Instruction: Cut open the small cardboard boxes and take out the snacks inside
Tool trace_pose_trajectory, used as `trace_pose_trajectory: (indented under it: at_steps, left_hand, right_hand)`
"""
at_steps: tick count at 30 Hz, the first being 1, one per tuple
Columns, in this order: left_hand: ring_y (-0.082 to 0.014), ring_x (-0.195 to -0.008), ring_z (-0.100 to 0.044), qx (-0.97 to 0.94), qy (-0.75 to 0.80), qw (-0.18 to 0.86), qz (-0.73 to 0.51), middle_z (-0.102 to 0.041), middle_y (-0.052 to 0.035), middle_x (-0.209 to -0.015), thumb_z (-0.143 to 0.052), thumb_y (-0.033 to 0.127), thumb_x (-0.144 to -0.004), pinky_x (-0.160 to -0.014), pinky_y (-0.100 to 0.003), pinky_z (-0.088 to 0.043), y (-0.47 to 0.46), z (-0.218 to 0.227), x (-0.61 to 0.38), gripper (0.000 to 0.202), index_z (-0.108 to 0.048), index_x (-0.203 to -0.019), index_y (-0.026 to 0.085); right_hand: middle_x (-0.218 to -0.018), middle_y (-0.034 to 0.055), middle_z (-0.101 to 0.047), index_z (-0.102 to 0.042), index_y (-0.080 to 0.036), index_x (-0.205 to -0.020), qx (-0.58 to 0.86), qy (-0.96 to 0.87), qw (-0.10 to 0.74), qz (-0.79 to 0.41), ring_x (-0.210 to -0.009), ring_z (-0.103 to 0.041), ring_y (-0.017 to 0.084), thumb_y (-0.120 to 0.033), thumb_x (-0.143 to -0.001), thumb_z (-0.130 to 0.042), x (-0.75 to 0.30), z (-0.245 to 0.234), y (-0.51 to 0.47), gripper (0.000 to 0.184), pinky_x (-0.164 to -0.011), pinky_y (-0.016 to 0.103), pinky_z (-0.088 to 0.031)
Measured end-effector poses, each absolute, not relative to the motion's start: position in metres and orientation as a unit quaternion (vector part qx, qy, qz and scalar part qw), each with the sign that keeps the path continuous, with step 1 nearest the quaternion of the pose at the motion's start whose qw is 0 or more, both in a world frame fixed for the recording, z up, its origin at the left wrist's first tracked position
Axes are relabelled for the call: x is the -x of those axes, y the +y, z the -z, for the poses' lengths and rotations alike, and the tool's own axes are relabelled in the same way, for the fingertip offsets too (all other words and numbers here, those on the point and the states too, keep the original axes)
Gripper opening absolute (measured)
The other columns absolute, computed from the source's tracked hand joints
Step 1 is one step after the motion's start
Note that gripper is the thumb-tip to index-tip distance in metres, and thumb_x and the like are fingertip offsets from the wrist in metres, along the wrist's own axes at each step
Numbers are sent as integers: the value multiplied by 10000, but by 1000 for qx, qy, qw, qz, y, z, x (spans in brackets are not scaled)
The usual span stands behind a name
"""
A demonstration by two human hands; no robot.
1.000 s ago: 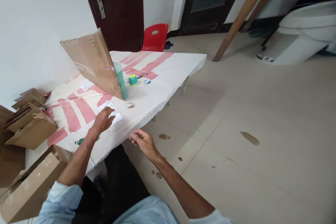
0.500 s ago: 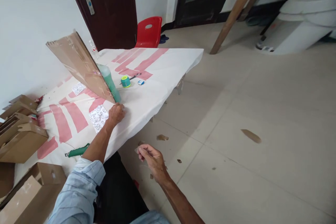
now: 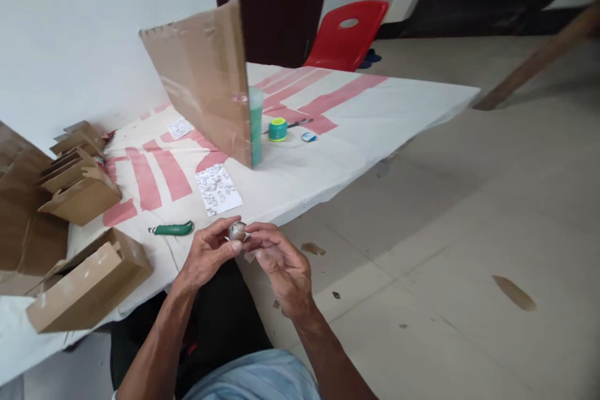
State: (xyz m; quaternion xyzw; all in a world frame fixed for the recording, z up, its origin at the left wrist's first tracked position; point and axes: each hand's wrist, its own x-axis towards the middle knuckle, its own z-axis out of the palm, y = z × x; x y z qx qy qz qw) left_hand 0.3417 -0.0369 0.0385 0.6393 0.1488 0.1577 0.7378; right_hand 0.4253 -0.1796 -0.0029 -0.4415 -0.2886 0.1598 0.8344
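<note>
My left hand (image 3: 206, 256) and my right hand (image 3: 281, 262) meet in front of the table's near edge, both pinching a small clear roll of tape (image 3: 237, 231) between the fingertips. Just beyond them on the white and pink table cover (image 3: 375, 106) lies a printed sticker sheet (image 3: 218, 189). A green-handled tool (image 3: 172, 229) lies to the left of my hands.
A cardboard sheet (image 3: 206, 84) stands upright against a green bottle (image 3: 255, 127). A small green and yellow jar (image 3: 277, 129) sits behind it. Folded cardboard boxes (image 3: 79, 190) and an open box (image 3: 91, 281) crowd the left. A red chair (image 3: 347, 34) stands beyond the table.
My left hand reached to the small tape roll by the bottle, picked it up and brought it back. My right hand rose to meet it. The view swung left.
</note>
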Motion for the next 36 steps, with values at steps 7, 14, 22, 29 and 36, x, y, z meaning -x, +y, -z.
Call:
trace_pose_trajectory:
  at_steps: [7, 14, 22, 29, 36]
  left_hand:
    - [-234, -1008, -685, -620, 136, 746, -203, -760, -82, -1154, -870, 442, -852, -950, -387, -531, -45, -40, -238, 575, -735, -1385, 272]
    - [-132, -667, -615, -561, 161, 749, -312, -726, -35, -823, -943, 434, -745, -660, -265, -522, -53, -36, -170, 465, -820, -1118, 185]
    - [-127, -691, -633, -552, 171, 720, -385, -708, -43, -918, -905, 437, -793, -645, -258, -569, -67, -37, -120, 444, -817, -1161, 204]
    - [-112, -729, -642, -602, 128, 660, -431, -667, -64, -1050, -816, 335, -899, -674, -248, -569, -73, -39, -96, 301, -816, -1184, 240]
    - [-143, -831, -634, -631, 194, 603, -448, -672, -46, -991, -841, 295, -860, -731, -231, -518, -81, -44, -88, 369, -745, -1200, 188]
  right_hand:
    - [-1147, 118, -755, -742, -248, -1065, 437, -316, 810, -230, -812, -723, 220, -532, -955, -706, -363, 1, -168, 307, -677, 380, -627]
    - [-1121, 97, -769, -765, -251, -1059, 450, -389, 750, -290, -767, -718, 203, -512, -960, -711, -305, -15, -159, 284, -675, 369, -626]
    - [-1157, 96, -772, -772, -252, -1089, 454, -437, 708, -318, -840, -723, 218, -489, -980, -694, -271, -22, -157, 272, -729, 375, -620]
    - [-1068, 75, -799, -782, -262, -1111, 456, -485, 678, -312, -835, -723, 216, -465, -1016, -652, -258, -31, -160, 259, -751, 363, -608]
    - [-1047, 76, -812, -780, -226, -1105, 444, -500, 676, -308, -818, -718, 199, -452, -1040, -622, -258, -29, -162, 284, -751, 345, -606]
